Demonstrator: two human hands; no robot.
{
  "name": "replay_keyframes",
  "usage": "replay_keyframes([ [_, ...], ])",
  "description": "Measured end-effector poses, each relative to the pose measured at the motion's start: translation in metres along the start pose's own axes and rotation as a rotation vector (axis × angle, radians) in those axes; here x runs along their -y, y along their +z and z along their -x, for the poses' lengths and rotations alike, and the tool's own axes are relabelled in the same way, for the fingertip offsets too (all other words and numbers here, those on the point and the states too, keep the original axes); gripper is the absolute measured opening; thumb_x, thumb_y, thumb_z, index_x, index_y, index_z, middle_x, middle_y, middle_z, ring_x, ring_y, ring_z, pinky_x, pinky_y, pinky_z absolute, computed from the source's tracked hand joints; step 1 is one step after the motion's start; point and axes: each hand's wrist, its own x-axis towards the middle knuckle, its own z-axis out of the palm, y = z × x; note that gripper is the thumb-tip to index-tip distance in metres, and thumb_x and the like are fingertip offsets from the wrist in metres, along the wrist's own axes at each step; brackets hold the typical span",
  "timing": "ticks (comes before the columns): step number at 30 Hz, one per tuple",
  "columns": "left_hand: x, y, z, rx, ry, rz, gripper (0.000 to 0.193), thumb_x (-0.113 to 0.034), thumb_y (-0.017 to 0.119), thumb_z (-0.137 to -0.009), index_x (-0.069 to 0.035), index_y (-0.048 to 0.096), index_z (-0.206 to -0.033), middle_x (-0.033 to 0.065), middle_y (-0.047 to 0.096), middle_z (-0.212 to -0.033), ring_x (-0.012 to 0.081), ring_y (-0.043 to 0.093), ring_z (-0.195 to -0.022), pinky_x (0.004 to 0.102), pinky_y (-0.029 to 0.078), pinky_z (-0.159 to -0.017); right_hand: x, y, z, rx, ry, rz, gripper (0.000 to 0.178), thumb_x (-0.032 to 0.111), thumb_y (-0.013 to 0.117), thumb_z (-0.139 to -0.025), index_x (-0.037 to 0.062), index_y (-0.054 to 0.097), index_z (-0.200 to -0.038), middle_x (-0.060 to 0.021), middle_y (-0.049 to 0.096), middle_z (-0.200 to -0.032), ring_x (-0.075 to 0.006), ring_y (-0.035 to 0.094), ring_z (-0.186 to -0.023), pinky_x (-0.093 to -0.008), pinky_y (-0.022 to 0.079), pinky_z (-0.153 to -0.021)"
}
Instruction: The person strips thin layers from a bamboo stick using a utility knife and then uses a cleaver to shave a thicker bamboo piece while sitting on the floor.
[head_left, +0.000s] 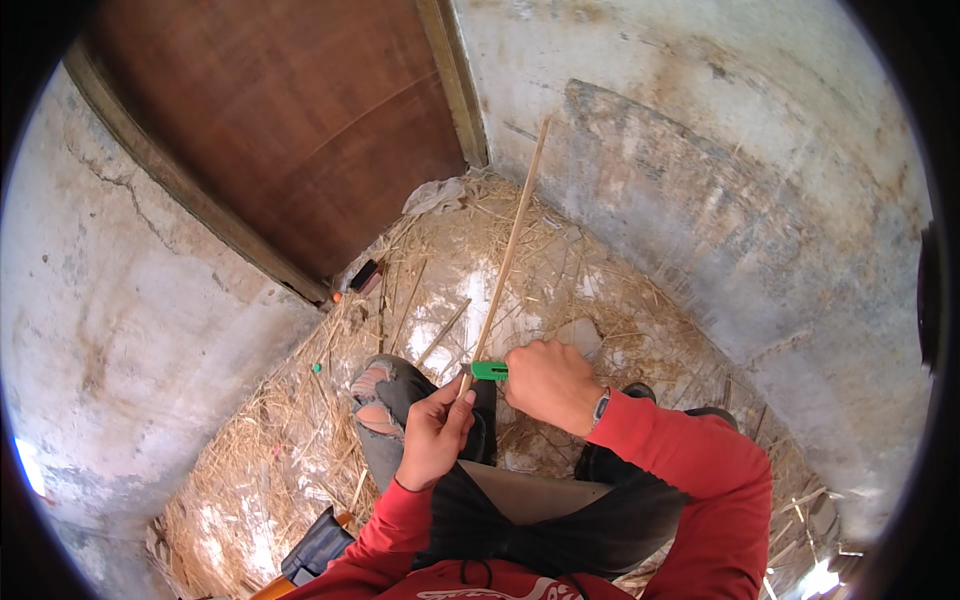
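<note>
A long, thin wooden strip [513,240] slants up and away from my lap toward the far wall. Its near end is pinched between the thumb and fingers of my left hand [436,434]. My right hand [552,385] is wrapped round a green utility knife [489,371], which points left. The knife's tip meets the strip just beyond my left thumb; the blade itself is small and hard to make out. Most of the knife's handle is hidden inside my right fist.
Straw and shavings [270,445] litter the floor round my legs, with a few loose sticks [443,333] among them. A brown door [290,120] stands ahead on the left. Stained walls [720,190] rise on both sides. A dark object [318,545] lies at lower left.
</note>
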Motion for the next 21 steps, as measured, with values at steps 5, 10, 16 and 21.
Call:
replay_keyframes([
  [5,0.012,-0.002,0.0,-0.029,0.031,-0.09,0.035,-0.015,0.057,-0.104,0.0,0.06,-0.135,-0.0063,0.048,-0.067,0.0008,0.039,-0.053,0.0199,0.031,-0.047,-0.013,0.01,-0.014,-0.058,0.039,0.015,0.015,0.015,0.064,-0.077,0.0025,0.073,-0.079,-0.0206,0.072,-0.079,-0.0373,0.072,-0.075,-0.0466,0.057,-0.065],
  [10,0.017,-0.006,0.002,-0.051,0.097,-0.197,0.034,-0.015,0.057,-0.104,0.002,0.061,-0.133,-0.0064,0.048,-0.068,0.0025,0.042,-0.06,0.0207,0.037,-0.054,-0.019,0.017,-0.028,-0.039,0.067,0.043,0.014,0.015,0.065,-0.077,0.003,0.073,-0.081,-0.0192,0.072,-0.082,-0.0376,0.072,-0.077,-0.0474,0.057,-0.066],
  [16,0.03,-0.009,0.064,0.108,-0.059,-0.211,0.03,-0.012,0.059,-0.102,0.004,0.065,-0.127,-0.0042,0.054,-0.074,0.0032,0.047,-0.067,0.022,0.043,-0.061,-0.144,-0.018,-0.064,-0.387,0.439,0.241,0.019,0.019,0.068,-0.083,0.0018,0.07,-0.088,-0.02,0.071,-0.089,-0.0383,0.07,-0.081,-0.0494,0.056,-0.069],
  [21,0.065,-0.029,0.109,0.245,-0.119,-0.116,0.031,-0.012,0.059,-0.103,-0.001,0.064,-0.131,-0.0062,0.053,-0.07,0.0016,0.046,-0.059,0.0201,0.038,-0.052,-0.271,-0.051,-0.041,-0.434,0.864,0.183,0.036,0.028,0.074,-0.081,-0.0006,0.071,-0.102,-0.0209,0.072,-0.102,-0.0382,0.071,-0.096,-0.048,0.057,-0.083],
])
